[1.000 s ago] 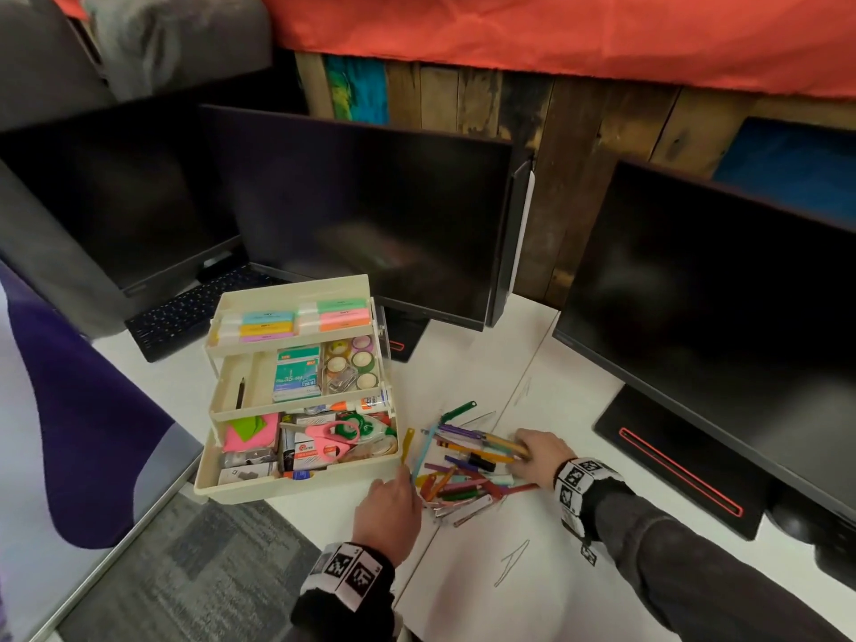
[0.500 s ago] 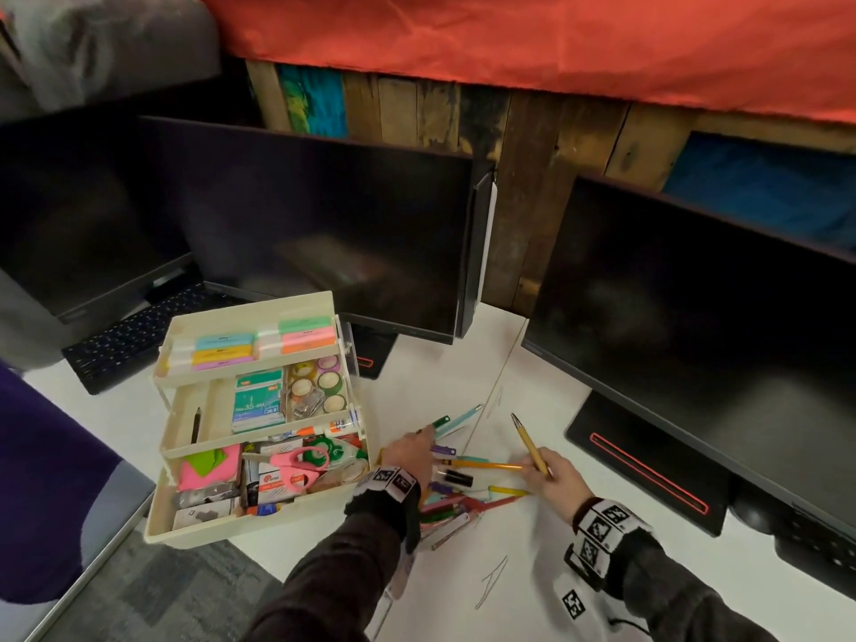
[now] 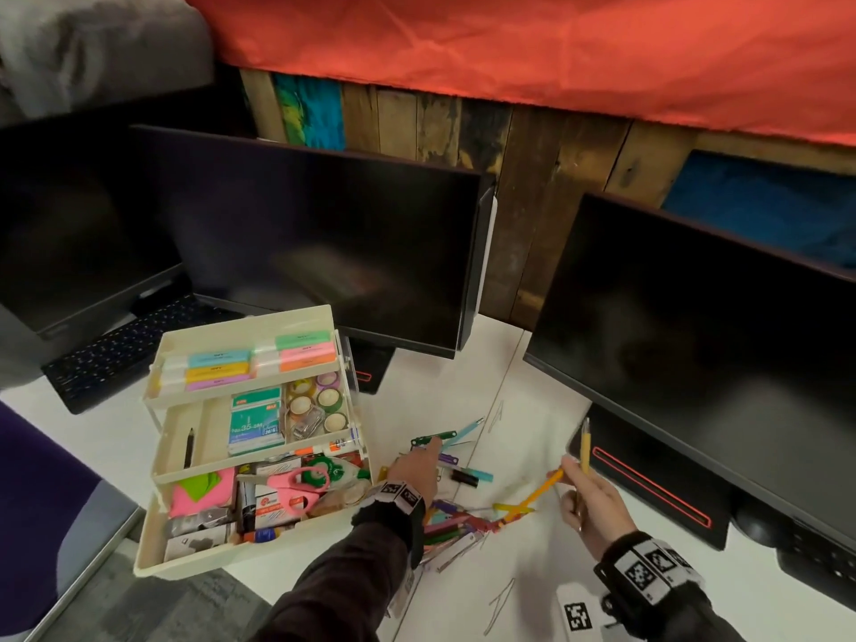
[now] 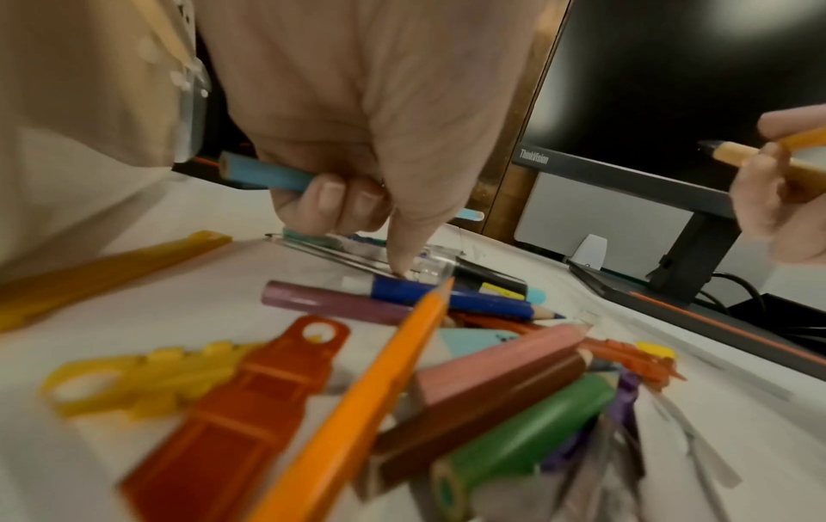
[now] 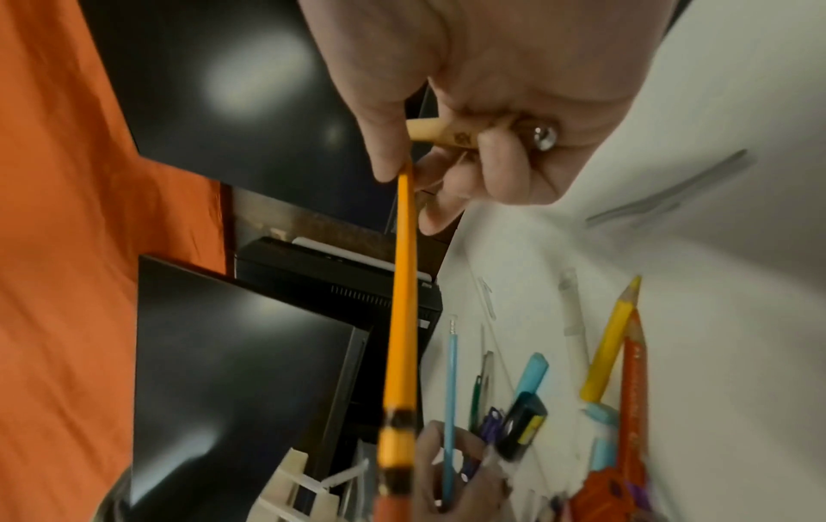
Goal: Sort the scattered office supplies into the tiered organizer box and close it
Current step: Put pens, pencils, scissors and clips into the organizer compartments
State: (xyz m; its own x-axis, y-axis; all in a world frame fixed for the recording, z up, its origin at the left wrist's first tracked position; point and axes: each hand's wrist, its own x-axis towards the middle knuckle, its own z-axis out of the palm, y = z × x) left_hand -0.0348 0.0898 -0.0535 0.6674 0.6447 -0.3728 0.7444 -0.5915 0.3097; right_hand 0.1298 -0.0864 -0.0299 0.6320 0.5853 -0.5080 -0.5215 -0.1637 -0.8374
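Left hand (image 3: pixel 413 470) low over pencil pile (image 3: pixel 456 525) on white desk (image 3: pixel 523 609). Curled fingers held blue pencil (image 4: pixel 264 175); one finger poked down onto pile. Right hand (image 3: pixel 590 498) up off desk, right of pile, fingers curled round orange pencil (image 3: pixel 537 493) and second yellow pencil (image 3: pixel 585 444). Cream organizer box (image 3: pixel 194 556) sat open just left of pile, three tiers stepped back. Top tier had bright highlighters (image 3: pixel 252 361). Pink scissors (image 3: pixel 296 491) lay in bottom tier. Dark monitors (image 3: pixel 324 252) stood behind.
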